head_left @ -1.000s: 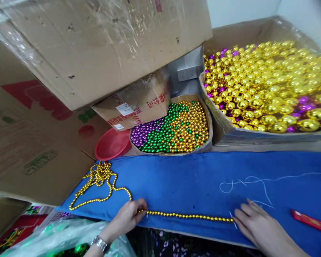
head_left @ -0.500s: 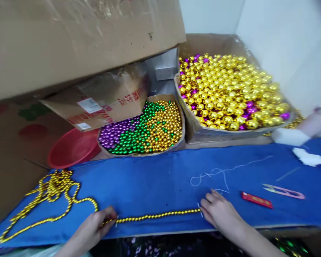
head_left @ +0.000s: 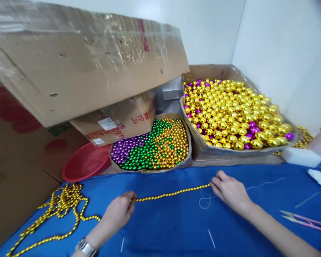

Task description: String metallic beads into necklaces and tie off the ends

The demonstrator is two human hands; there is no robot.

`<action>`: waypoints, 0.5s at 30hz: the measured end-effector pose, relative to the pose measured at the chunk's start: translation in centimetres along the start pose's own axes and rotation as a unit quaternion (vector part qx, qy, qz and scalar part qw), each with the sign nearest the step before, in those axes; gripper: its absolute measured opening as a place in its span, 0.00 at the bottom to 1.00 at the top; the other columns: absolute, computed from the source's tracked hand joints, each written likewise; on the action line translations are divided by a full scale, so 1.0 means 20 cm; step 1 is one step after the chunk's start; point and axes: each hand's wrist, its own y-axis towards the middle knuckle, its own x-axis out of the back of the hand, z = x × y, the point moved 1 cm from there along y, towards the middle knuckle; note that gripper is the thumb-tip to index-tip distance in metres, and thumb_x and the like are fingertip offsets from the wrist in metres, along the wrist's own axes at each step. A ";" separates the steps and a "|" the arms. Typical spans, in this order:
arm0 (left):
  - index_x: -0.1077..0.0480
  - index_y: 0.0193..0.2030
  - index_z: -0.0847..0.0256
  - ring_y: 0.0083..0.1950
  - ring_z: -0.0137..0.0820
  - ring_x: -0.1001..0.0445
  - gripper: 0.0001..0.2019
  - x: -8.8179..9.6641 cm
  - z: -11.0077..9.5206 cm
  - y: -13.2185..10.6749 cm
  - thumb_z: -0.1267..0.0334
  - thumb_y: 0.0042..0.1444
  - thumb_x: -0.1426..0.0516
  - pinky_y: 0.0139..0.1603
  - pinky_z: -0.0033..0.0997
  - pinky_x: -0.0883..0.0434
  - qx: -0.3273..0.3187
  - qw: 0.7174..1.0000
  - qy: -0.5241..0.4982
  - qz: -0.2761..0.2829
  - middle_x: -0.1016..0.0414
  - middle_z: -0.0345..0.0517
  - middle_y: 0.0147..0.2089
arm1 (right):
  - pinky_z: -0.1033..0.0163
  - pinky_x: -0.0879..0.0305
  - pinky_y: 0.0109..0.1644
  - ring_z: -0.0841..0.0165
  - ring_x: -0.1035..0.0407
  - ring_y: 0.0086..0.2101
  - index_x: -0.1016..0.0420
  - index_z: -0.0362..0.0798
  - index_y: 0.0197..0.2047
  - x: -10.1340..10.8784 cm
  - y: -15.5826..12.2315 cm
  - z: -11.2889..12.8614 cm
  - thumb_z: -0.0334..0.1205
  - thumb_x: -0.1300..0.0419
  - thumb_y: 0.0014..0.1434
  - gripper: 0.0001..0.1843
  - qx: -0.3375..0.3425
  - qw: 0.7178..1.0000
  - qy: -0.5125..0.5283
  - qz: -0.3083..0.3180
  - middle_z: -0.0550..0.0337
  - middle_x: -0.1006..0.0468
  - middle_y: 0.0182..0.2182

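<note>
A string of small gold beads (head_left: pixel 171 194) runs taut between my two hands, above the blue cloth (head_left: pixel 166 221). My left hand (head_left: pixel 117 212), with a watch (head_left: pixel 85 247) at its wrist, pinches the left end of this stretch. Pinched in the fingertips of my right hand (head_left: pixel 230 192) is the right end. The rest of the beads lies in a loose gold heap (head_left: pixel 66 200) to the left. Two short white marks, a left one (head_left: pixel 122 245) and a right one (head_left: pixel 211 238), show on the cloth nearer me. White thread (head_left: pixel 205 202) lies by my right hand.
Pink-handled thread snips (head_left: pixel 307 220) lie at the right. Behind the cloth stand a red basin (head_left: pixel 87 162), a carton of purple, green and gold beads (head_left: pixel 149 150), and a bigger carton of large gold balls (head_left: pixel 235 114). A large cardboard box (head_left: pixel 96 71) overhangs the left.
Both hands have moved forward and up with the stretched beads, away from the white marks. The camera view has tilted upward. The red object at right is now hidden by my arm.
</note>
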 end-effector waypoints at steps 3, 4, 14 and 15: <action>0.33 0.34 0.59 0.36 0.39 0.25 0.08 -0.01 -0.10 0.11 0.70 0.55 0.53 0.36 0.33 0.37 -0.002 0.999 -0.035 -0.024 0.23 0.50 0.34 | 0.66 0.41 0.25 0.67 0.28 0.26 0.25 0.50 0.34 -0.03 0.10 -0.09 0.38 0.51 0.62 0.13 -0.030 0.999 0.010 -0.011 0.53 0.29 0.38; 0.33 0.33 0.59 0.35 0.38 0.26 0.08 -0.03 -0.12 0.14 0.70 0.54 0.52 0.35 0.32 0.37 -0.006 0.998 -0.052 -0.028 0.24 0.49 0.33 | 0.65 0.40 0.25 0.67 0.28 0.25 0.25 0.49 0.36 -0.03 0.12 -0.09 0.36 0.51 0.61 0.12 -0.036 0.999 0.018 -0.012 0.51 0.28 0.40; 0.37 0.28 0.59 0.31 0.31 0.34 0.14 -0.10 -0.26 0.21 0.54 0.60 0.53 0.32 0.28 0.38 -0.051 0.969 -0.238 -0.042 0.31 0.42 0.28 | 0.72 0.36 0.47 0.72 0.30 0.46 0.44 0.50 0.60 0.04 0.23 0.79 0.47 0.47 0.62 0.25 0.203 0.940 0.272 -0.019 0.60 0.25 0.48; 0.38 0.28 0.59 0.30 0.30 0.35 0.15 -0.09 -0.25 0.20 0.52 0.60 0.53 0.31 0.27 0.38 -0.049 0.965 -0.253 -0.038 0.33 0.41 0.27 | 0.74 0.36 0.43 0.74 0.29 0.44 0.44 0.49 0.59 0.03 0.24 0.84 0.47 0.50 0.64 0.22 0.214 0.933 0.287 -0.017 0.61 0.24 0.47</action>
